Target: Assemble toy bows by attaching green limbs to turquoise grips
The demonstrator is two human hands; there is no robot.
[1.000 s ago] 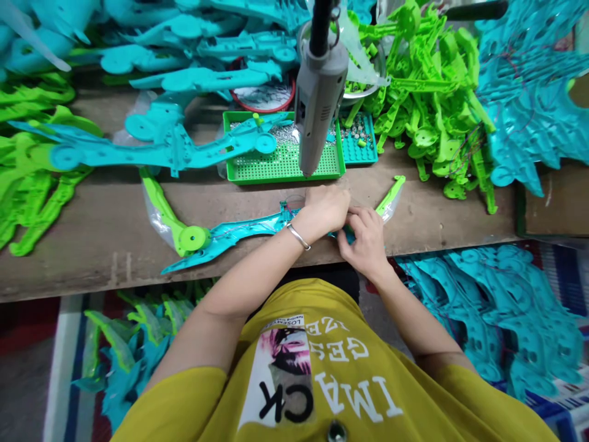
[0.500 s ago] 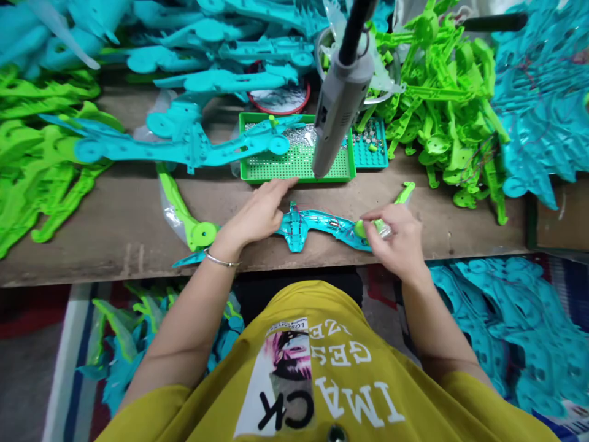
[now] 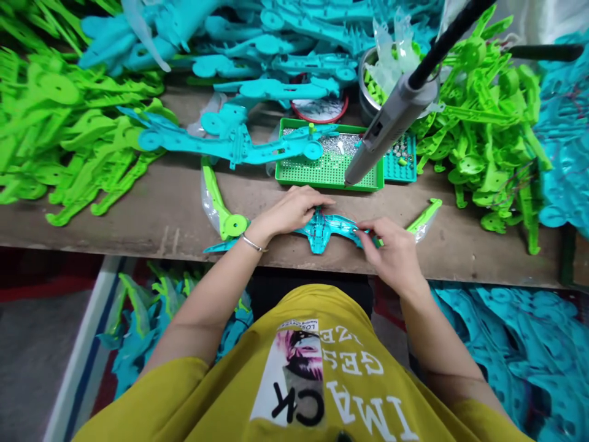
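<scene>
A teal plastic toy bow (image 3: 326, 228) with lime green limb tips lies along the front edge of the wooden bench (image 3: 151, 215). My left hand (image 3: 289, 212) rests curled on its middle-left part, holding it down. My right hand (image 3: 391, 252) pinches the bow's right side, near the right green tip (image 3: 426, 216). The left green limb (image 3: 221, 212) sits in clear wrap. A grey electric screwdriver (image 3: 391, 126) hangs tilted on a black cord above the bow.
A green screw tray (image 3: 329, 169) and a small teal tray (image 3: 402, 161) sit behind the bow. Piles of lime green parts (image 3: 69, 135) and teal parts (image 3: 257, 55) cover the bench's back and sides. More teal shells (image 3: 510, 344) lie below at right.
The view has shifted, so the bench appears further right. My hands moved apart from the bow's centre, then my left hand came back onto it. The screwdriver has swung to a steeper tilt.
</scene>
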